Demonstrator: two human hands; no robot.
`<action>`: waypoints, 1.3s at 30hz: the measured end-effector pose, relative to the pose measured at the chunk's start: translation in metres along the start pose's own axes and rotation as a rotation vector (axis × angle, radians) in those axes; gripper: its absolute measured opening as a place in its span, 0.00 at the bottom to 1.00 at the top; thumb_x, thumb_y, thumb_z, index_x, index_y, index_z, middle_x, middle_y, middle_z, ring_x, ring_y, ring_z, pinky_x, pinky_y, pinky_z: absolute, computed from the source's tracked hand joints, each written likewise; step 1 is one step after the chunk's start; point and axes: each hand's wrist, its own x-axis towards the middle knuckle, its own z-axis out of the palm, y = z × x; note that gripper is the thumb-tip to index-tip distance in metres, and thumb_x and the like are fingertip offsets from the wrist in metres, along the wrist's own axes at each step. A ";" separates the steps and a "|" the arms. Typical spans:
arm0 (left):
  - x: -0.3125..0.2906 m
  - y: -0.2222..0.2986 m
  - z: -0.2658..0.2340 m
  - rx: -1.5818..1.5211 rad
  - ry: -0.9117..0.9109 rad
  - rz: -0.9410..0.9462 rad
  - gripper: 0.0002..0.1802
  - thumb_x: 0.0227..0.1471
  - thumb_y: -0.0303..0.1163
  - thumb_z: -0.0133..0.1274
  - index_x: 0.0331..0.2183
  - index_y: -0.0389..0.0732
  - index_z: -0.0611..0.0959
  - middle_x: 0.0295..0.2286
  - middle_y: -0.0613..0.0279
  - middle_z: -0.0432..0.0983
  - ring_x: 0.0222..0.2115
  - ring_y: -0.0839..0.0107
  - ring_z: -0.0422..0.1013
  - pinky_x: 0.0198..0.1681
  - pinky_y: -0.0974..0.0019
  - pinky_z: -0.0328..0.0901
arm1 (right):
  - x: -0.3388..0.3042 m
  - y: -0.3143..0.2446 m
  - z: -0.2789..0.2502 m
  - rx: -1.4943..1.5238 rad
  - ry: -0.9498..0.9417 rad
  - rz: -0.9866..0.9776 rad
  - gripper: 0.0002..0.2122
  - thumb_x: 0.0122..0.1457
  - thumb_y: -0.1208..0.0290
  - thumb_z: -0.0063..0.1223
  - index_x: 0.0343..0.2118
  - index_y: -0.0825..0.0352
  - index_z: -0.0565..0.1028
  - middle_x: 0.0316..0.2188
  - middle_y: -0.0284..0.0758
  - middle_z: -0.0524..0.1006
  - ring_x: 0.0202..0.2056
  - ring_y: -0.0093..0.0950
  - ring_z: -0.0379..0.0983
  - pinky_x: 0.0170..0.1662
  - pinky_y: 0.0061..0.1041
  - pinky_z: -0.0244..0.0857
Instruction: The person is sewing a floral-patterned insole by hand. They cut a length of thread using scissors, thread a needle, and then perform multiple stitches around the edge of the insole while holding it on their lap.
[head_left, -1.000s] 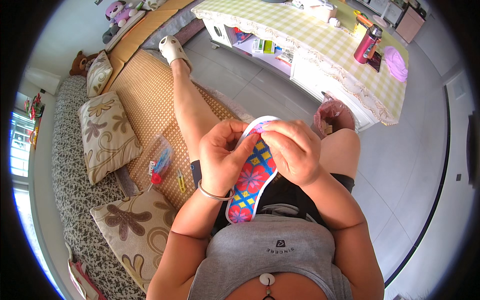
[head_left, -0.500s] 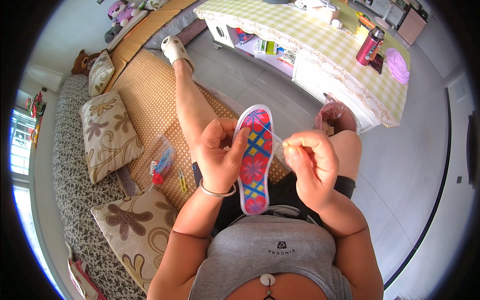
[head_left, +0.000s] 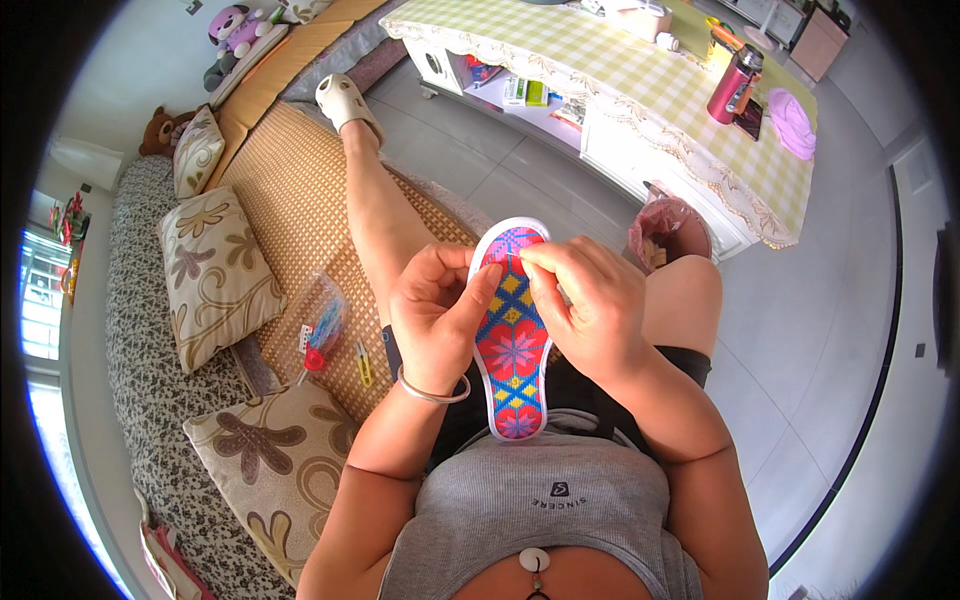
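Observation:
An insole [head_left: 515, 345] with a white rim stands upright before me, its face patterned in red, pink, blue and yellow stitches. My left hand [head_left: 440, 315] grips its left edge, thumb lying on the patterned face. At the upper part of the insole, my right hand [head_left: 590, 300] is closed, thumb and forefinger pinched against the surface. A faint pale thread runs at those fingertips; whether a needle is there too is hidden.
To the left on the woven mat [head_left: 290, 190] lie yellow thread snips [head_left: 363, 364] and a clear plastic bag [head_left: 325, 315] with blue strands. Patterned cushions [head_left: 220, 270] line that side. A lined waste bin [head_left: 675, 235] stands beside the cloth-covered table [head_left: 640, 90].
My right hand has come left from beside the insole onto its upper face. The pale thread that was stretched between them no longer spans a gap. My left hand keeps its hold.

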 end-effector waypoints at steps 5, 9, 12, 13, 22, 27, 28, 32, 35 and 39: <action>-0.001 -0.001 -0.001 -0.024 0.012 -0.009 0.06 0.49 0.15 0.54 0.32 0.32 0.76 0.28 0.61 0.77 0.28 0.81 0.72 0.34 0.79 0.66 | 0.000 0.000 0.000 -0.011 -0.002 -0.004 0.06 0.48 0.78 0.56 0.30 0.65 0.72 0.21 0.32 0.71 0.21 0.30 0.70 0.23 0.28 0.64; -0.001 -0.001 -0.001 0.001 0.013 0.008 0.06 0.48 0.15 0.54 0.32 0.32 0.76 0.28 0.62 0.77 0.27 0.81 0.71 0.33 0.80 0.66 | 0.001 0.000 0.001 -0.025 0.006 -0.010 0.06 0.48 0.78 0.57 0.29 0.65 0.72 0.20 0.32 0.70 0.21 0.30 0.69 0.23 0.28 0.64; -0.002 0.002 0.000 0.062 0.007 0.053 0.06 0.49 0.16 0.55 0.32 0.32 0.76 0.27 0.64 0.76 0.26 0.83 0.70 0.32 0.81 0.64 | 0.004 -0.004 -0.002 -0.020 -0.011 0.001 0.07 0.46 0.82 0.57 0.29 0.67 0.73 0.20 0.34 0.72 0.20 0.31 0.69 0.23 0.27 0.63; -0.002 0.004 0.001 0.087 0.003 0.073 0.06 0.49 0.16 0.55 0.31 0.32 0.76 0.27 0.65 0.76 0.26 0.83 0.69 0.31 0.82 0.64 | 0.004 -0.006 -0.003 -0.018 -0.021 0.008 0.07 0.45 0.84 0.57 0.28 0.68 0.74 0.20 0.35 0.73 0.20 0.32 0.69 0.22 0.27 0.62; -0.004 0.007 0.003 0.178 0.014 0.103 0.05 0.49 0.18 0.56 0.31 0.30 0.77 0.24 0.64 0.76 0.23 0.84 0.69 0.27 0.81 0.63 | 0.003 -0.007 -0.004 -0.076 -0.038 -0.019 0.08 0.45 0.83 0.57 0.28 0.66 0.73 0.17 0.33 0.69 0.18 0.31 0.67 0.20 0.28 0.60; -0.006 0.001 0.003 0.414 0.015 0.305 0.05 0.46 0.17 0.57 0.28 0.32 0.76 0.21 0.68 0.73 0.20 0.85 0.65 0.23 0.82 0.59 | 0.004 -0.009 -0.003 -0.157 -0.056 -0.033 0.08 0.45 0.78 0.57 0.25 0.64 0.69 0.18 0.31 0.66 0.18 0.28 0.66 0.21 0.27 0.61; -0.007 0.001 0.004 0.466 0.017 0.333 0.06 0.46 0.16 0.57 0.27 0.32 0.76 0.21 0.69 0.73 0.19 0.86 0.63 0.23 0.83 0.57 | 0.003 -0.008 -0.002 -0.180 -0.057 -0.039 0.08 0.45 0.76 0.57 0.24 0.63 0.67 0.18 0.30 0.65 0.19 0.27 0.66 0.21 0.27 0.61; -0.005 -0.004 0.005 0.510 0.008 0.434 0.06 0.46 0.16 0.57 0.27 0.33 0.76 0.20 0.70 0.71 0.19 0.86 0.62 0.21 0.82 0.55 | 0.000 -0.003 0.002 -0.168 -0.086 -0.059 0.08 0.45 0.77 0.56 0.25 0.64 0.67 0.19 0.30 0.66 0.19 0.28 0.67 0.21 0.27 0.61; -0.005 -0.005 0.003 0.491 0.048 0.392 0.06 0.46 0.15 0.57 0.28 0.33 0.76 0.21 0.69 0.72 0.19 0.86 0.62 0.22 0.82 0.56 | 0.001 -0.004 0.003 -0.107 -0.044 -0.041 0.07 0.46 0.77 0.56 0.26 0.64 0.68 0.21 0.30 0.68 0.21 0.28 0.69 0.22 0.26 0.63; -0.003 -0.008 0.004 0.437 0.020 0.392 0.06 0.46 0.16 0.56 0.28 0.32 0.76 0.22 0.65 0.73 0.20 0.83 0.65 0.24 0.80 0.61 | -0.003 -0.008 -0.005 -0.075 -0.066 0.005 0.09 0.46 0.80 0.59 0.31 0.66 0.73 0.25 0.34 0.74 0.24 0.31 0.73 0.25 0.27 0.67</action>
